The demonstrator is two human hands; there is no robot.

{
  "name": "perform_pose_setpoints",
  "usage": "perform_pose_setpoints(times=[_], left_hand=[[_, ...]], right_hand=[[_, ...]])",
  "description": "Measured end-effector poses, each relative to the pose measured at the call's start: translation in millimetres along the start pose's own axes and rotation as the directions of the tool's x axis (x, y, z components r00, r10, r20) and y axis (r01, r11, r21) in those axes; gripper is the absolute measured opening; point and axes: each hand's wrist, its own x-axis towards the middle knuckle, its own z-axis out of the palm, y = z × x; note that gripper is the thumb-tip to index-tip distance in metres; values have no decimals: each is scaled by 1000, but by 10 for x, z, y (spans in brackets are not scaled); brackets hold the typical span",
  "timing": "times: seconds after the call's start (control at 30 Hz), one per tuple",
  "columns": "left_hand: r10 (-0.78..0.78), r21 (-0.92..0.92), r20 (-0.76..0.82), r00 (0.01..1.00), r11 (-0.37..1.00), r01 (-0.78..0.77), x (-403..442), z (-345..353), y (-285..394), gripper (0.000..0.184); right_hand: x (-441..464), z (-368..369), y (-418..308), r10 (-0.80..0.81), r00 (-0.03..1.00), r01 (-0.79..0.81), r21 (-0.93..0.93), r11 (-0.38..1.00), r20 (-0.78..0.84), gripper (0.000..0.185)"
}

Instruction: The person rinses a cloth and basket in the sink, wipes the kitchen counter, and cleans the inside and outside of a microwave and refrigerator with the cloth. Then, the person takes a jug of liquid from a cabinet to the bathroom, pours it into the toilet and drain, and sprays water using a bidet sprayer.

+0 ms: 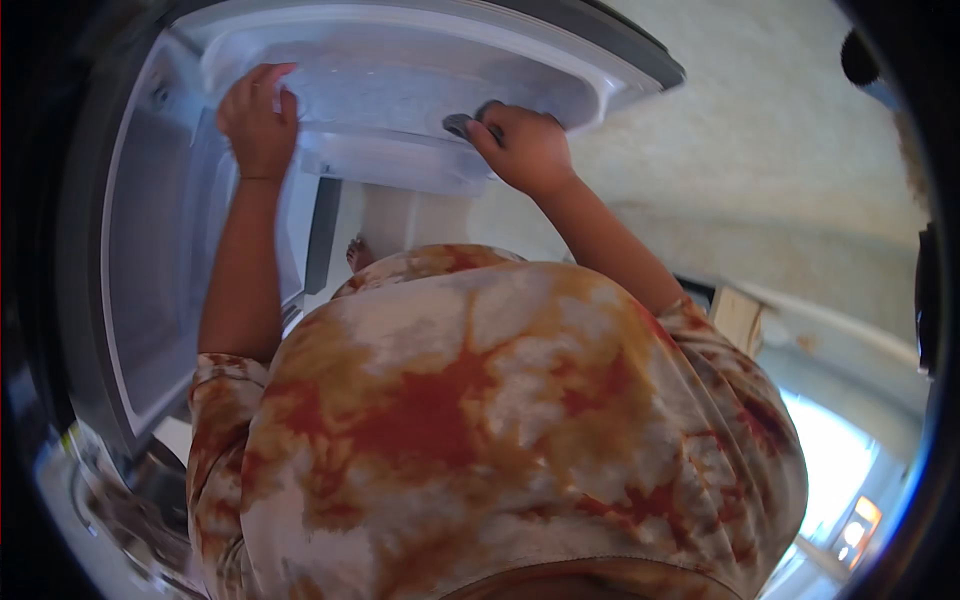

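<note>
My right hand is closed around a bunched dark grey cloth, at the right part of the front edge of a white, translucent compartment in an open refrigerator. Parts of the cloth stick out between thumb and fingers; the rest is hidden in the hand. At the left end of the same compartment is my left hand, its fingers curved and the thumb apart from them. Nothing can be made out in it. Whether its fingertips touch the compartment cannot be told.
The open refrigerator door, with inner bins, stands along my left side. A pale wall rises on the right. Below the compartment, a bare foot shows on the tiled floor. Bright light enters at lower right.
</note>
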Motion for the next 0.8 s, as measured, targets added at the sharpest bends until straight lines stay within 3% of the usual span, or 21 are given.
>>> perform_pose_setpoints(times=[0.03, 0.1, 0.17, 0.27, 0.33, 0.4, 0.43, 0.53, 0.57, 0.67, 0.8], left_hand=[[-57, 4, -103, 993, 998, 58, -126, -16, 153, 30], [-55, -55, -120, 991, 997, 48, -541, -78, 424, 32], [-102, -110, 50, 994, 988, 107, -1005, -200, 684, 31], [-152, -88, 349, 925, 977, 194, -1794, -313, 806, 26], [-191, -84, 414, 890, 966, 246, -2272, -406, 823, 22], [-384, -161, 597, 704, 803, 574, -2681, -517, 846, 22], [-402, -152, 585, 704, 799, 582, -2794, -593, 886, 22], [-535, -38, 684, 496, 652, 757, -3103, -709, 856, 24], [-545, -39, 675, 498, 647, 762, -3203, -706, 827, 24], [-581, 103, 754, 308, 567, 818, -3415, -690, 740, 27], [-543, 189, 811, 216, 593, 782, -3454, -751, 577, 34]], right_hand=[[2, 19, 23, -57, 998, 57, 16, 998, 11, 27], [-38, 67, 53, -85, 993, 92, 83, 992, -80, 23], [-75, 67, 50, -127, 990, 133, 140, 981, -54, 21], [-99, 102, 126, -247, 955, 271, 141, 952, -164, 22], [-103, 100, 165, -281, 935, 325, 212, 922, -216, 21], [-110, 120, 185, -342, 901, 398, 197, 896, -268, 21], [-112, 128, 205, -374, 869, 443, 174, 879, -323, 20], [-105, 137, 164, -415, 856, 476, 159, 865, -308, 22], [-103, 122, 145, -427, 850, 489, 158, 858, -307, 22], [-94, 92, 114, -439, 870, 473, 124, 873, -224, 23], [-83, 140, 80, -443, 877, 456, 35, 889, -184, 24]])
